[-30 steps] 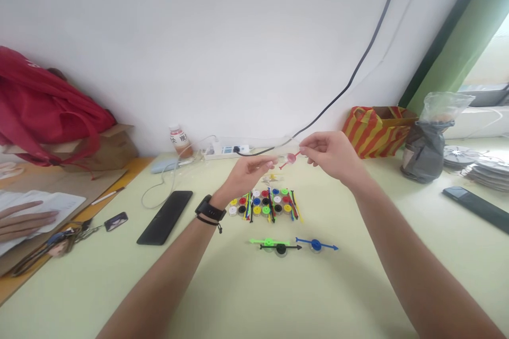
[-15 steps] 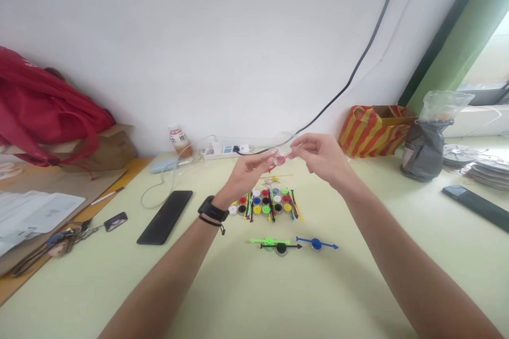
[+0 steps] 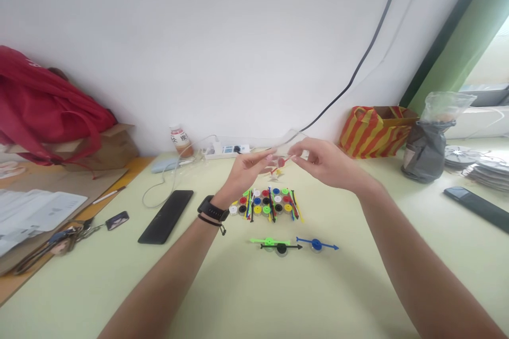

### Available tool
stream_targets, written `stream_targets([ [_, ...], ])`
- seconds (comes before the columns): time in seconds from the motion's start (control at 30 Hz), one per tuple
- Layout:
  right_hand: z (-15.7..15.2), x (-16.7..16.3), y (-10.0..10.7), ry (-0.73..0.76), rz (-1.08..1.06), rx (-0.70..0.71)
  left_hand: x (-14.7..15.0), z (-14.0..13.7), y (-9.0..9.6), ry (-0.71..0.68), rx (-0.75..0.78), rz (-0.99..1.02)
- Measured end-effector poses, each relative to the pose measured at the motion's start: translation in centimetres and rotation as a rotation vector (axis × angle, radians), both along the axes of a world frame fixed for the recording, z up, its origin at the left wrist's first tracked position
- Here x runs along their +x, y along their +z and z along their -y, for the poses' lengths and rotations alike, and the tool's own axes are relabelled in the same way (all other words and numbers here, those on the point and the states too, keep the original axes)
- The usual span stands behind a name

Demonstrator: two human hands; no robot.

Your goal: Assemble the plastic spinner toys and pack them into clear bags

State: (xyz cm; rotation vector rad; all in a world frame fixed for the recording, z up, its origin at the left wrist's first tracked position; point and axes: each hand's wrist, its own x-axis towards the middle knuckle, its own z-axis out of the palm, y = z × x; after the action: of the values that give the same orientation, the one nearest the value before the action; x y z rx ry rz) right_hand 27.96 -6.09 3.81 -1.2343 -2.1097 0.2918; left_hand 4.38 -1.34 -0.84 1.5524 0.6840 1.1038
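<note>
So I've got a red spinner [image 3: 281,162] up between my two hands, off the bench [image 3: 278,296], and I'd say this is the fiddly fitting bit: getting the arrow and its clear round base to sit together right. My left hand [image 3: 246,169] is pinched narrow around the clear end, thumb and fingers nearly meeting. My right hand [image 3: 324,161] has thumb and finger close together at the arrow's upper end. Looks like a light grip there, but my fingers cover the spot, so I can't tell how firmly I've got it.

The spinner sits right in the gap between my fingertips, arrow tilted, lower end angling down toward my left side. My guess is this calls for a steady left hand and a small, gentle nudge from the right, since a thin arrow like that probably bends if you force it.

Below my hands are the rows of coloured discs [image 3: 257,210] with loose arrows among them. Nearer me lie a green spinner [image 3: 269,242], a black spinner [image 3: 281,248] and, just beside those, a blue spinner [image 3: 316,244].
</note>
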Motion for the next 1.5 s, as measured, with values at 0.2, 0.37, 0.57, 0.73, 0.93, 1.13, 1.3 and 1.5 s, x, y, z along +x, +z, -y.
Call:
stream_targets([
  [0.2,0.3,-0.6,0.3,0.028,-0.142,0.039,-0.4,0.1,0.0,-0.08,0.082,-0.114],
  [0.37,1.1,-0.6,0.9,0.106,-0.097,-0.061,-0.6,0.5,0.0,-0.281,0.1,-0.297],
  [0.57,1.3,-1.0,0.9,0.086,-0.025,-0.171,0.1,0.8,-1.4,-0.398,0.031,-0.464],
  [0.73,1.2,-1.3,0.6,0.131,-0.086,-0.262,0.0,0.6,-1.9,-0.365,0.035,-0.492],
  [0.93,0.6,-1.8,-0.1,0.082,-0.189,-0.155,0.3,0.6,-2.8,-0.367,-0.03,-0.439],
  [1.13,1.1,-2.6,0.1,-0.117,-0.245,0.097,-0.9,-0.8,-2.9,-0.218,-0.036,-0.414],
  [1.3,2.2,-4.2,-0.2,0.157,0.015,-0.079,-2.7,-2.5,-3.0,-0.116,-0.138,-0.162],
  [1.5,2.5,-7.8,-4.8,0.412,0.642,-0.548,-2.6,-3.0,-3.9,-0.048,-0.184,-0.218],
])
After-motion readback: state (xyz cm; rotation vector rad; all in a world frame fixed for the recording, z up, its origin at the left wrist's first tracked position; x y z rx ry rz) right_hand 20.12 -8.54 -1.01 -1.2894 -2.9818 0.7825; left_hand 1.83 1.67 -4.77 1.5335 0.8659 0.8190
